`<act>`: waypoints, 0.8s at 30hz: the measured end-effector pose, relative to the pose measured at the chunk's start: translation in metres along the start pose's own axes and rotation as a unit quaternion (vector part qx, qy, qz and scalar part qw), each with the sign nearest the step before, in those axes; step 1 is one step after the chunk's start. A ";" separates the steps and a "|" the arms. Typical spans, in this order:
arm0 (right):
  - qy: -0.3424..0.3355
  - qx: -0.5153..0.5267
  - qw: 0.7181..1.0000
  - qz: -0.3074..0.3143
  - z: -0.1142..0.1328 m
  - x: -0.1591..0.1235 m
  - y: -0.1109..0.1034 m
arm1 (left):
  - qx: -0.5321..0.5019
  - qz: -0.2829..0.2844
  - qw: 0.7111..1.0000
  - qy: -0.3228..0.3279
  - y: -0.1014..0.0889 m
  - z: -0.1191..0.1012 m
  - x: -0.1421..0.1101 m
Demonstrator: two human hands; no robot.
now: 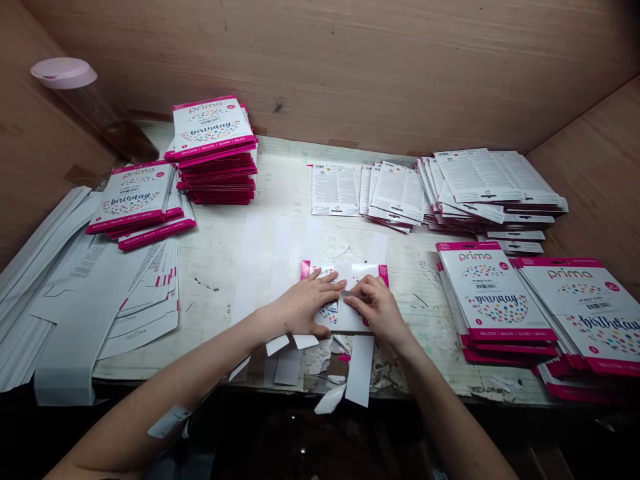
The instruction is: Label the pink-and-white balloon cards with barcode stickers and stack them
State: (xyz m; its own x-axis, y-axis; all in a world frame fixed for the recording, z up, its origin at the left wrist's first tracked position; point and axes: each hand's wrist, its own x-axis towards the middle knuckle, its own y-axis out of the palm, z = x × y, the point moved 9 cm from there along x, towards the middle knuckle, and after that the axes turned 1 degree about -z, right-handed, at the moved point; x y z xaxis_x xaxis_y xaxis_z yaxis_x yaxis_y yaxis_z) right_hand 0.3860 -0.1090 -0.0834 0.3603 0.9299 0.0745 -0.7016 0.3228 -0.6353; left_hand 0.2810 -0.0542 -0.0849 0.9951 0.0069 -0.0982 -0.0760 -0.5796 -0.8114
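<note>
In front of me a white and pink balloon packet (359,325) lies sideways on the table, with coloured dots printed on it. My left hand (313,301) rests flat on its left part, fingers stretched out. My right hand (377,307) is pinched, thumb against forefinger, on a small whitish sticker (345,297) at the packet's middle. How much of the sticker touches the packet is hidden by the fingers. Below the packet, white paper strips (360,370) and torn white scraps (330,400) stick to the table's front edge.
Stacked birthday packets stand back left (215,147), left (137,200) and right (493,293). White card backs (395,190) lie in piles at the back. Long white sheets (80,300) are heaped on the left near a pink-lidded bottle (95,107). Wooden walls (340,73) enclose the table.
</note>
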 end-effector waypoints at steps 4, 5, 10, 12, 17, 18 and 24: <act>0.013 0.004 1.000 -0.012 -0.008 -0.001 0.003 | -0.026 -0.017 1.000 -0.005 -0.001 0.001 -0.001; 0.012 0.003 1.000 -0.017 -0.009 -0.001 0.003 | -0.034 -0.026 0.999 -0.008 -0.001 0.002 -0.002; 0.019 0.002 1.000 -0.025 -0.014 0.002 0.006 | -0.072 -0.073 0.995 -0.002 -0.005 0.005 -0.005; 0.025 0.006 0.999 -0.026 -0.016 0.004 0.007 | -0.072 -0.073 0.995 0.003 -0.005 0.004 -0.006; 0.036 0.007 0.998 -0.046 -0.022 0.007 0.007 | -0.044 -0.054 0.997 0.021 -0.007 -0.002 -0.003; 0.039 0.008 0.998 -0.056 -0.023 0.008 0.006 | -0.038 -0.052 0.998 0.024 -0.007 -0.002 -0.003; -0.052 -0.029 0.986 -0.153 0.029 -0.008 -0.015 | -0.012 -0.061 0.998 0.034 -0.009 -0.004 -0.001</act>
State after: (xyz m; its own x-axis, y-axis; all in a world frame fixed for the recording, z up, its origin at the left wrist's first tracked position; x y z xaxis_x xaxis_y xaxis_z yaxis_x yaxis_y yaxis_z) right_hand 0.3762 -0.1164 -0.0523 0.4819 0.8049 0.3462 -0.5324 0.5828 -0.6140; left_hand 0.2811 -0.0521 -0.0752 0.9989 0.0240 0.0392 0.0458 -0.5978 -0.8004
